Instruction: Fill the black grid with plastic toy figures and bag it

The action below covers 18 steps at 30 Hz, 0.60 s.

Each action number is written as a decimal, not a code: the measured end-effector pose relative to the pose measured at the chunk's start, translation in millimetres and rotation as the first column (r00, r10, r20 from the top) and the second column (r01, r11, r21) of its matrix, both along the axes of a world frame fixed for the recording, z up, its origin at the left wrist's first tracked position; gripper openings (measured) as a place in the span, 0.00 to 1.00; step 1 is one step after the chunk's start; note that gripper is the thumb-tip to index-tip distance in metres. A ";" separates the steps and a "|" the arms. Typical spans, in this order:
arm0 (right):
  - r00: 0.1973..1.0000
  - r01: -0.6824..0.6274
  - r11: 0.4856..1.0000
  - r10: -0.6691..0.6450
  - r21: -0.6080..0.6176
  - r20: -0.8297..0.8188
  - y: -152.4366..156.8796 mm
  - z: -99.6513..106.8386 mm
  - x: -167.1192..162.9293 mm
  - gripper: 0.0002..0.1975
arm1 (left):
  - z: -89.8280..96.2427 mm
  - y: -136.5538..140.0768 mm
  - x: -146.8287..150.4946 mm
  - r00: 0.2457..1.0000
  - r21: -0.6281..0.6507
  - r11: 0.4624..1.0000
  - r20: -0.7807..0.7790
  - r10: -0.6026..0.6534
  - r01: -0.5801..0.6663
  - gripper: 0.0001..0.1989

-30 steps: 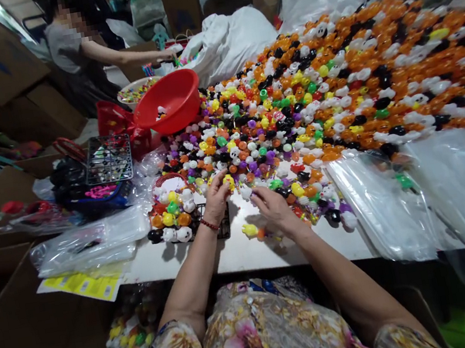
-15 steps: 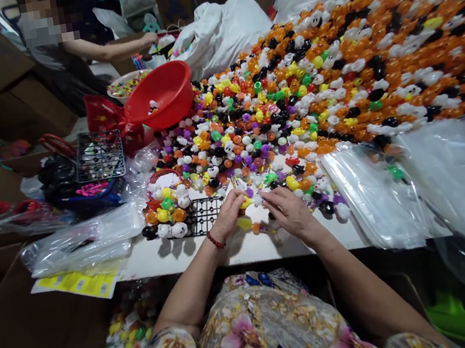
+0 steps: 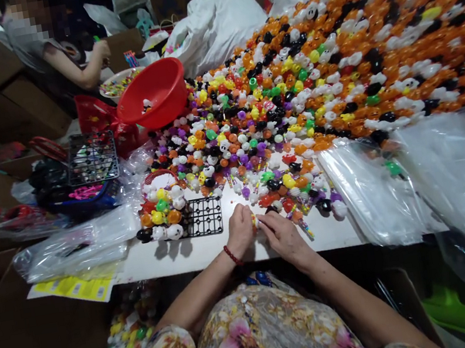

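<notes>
My left hand (image 3: 241,232) is closed around a small yellow-and-red patterned piece (image 3: 254,219), most of it hidden by the fingers. Thumb and fingertips of my right hand (image 3: 284,238) pinch together at the near side of that piece, touching it or something pale on it. Left of my hands lies a black grid rack (image 3: 207,216), its left part filled with upright toy heads (image 3: 159,214) in white, yellow, green, orange and black. Just beyond my right hand, loose toy heads (image 3: 288,181) and a few colourful patterned sticks (image 3: 306,226) rest on the white table (image 3: 197,256).
A large heap of small plastic toys (image 3: 374,64) covers the back and right. Clear plastic bags (image 3: 370,198) lie at right, more bags (image 3: 79,244) at left. A red basin (image 3: 152,95) stands tilted at the back. Another person's hand (image 3: 102,50) holds something green.
My hands have come closer together and nearer the table's front edge, now meeting on the small patterned piece. The other person's arm has drawn back to the left.
</notes>
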State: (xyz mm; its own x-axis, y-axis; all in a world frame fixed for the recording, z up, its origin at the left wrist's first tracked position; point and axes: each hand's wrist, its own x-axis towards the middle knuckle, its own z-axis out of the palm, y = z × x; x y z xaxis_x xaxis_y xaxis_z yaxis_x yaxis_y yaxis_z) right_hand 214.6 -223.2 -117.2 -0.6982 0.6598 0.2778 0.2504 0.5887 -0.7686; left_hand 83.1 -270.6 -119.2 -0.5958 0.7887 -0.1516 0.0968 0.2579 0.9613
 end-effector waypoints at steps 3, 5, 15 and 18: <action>0.994 0.047 0.986 -0.063 -0.162 -0.094 6.4 -2.4 1.2 0.15 | 4.7 5.9 -4.4 0.986 0.050 0.998 0.161 -0.034 0.026 0.15; 0.983 0.092 0.959 -0.131 -0.269 -0.131 12.6 -1.5 1.4 0.15 | 9.8 10.0 -7.3 0.986 0.101 0.995 0.167 -0.027 0.010 0.15; 0.993 0.063 0.956 -0.089 -0.287 -0.080 9.6 5.8 -1.0 0.11 | -1.7 10.5 4.2 0.998 0.016 0.999 0.051 0.036 -0.037 0.17; 0.982 0.145 0.957 -0.170 -0.251 -0.081 27.3 4.9 15.7 0.13 | -5.4 13.8 -4.8 0.996 0.080 0.997 0.086 0.004 -0.011 0.16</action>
State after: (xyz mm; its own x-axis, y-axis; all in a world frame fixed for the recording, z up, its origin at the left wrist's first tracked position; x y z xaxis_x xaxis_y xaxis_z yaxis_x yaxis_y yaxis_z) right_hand 230.3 -195.9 -112.3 -0.5567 0.8154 0.1590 0.2395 0.3407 -0.9092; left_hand 78.3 -256.9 -124.6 -0.5894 0.7959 -0.1383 0.0117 0.1796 0.9837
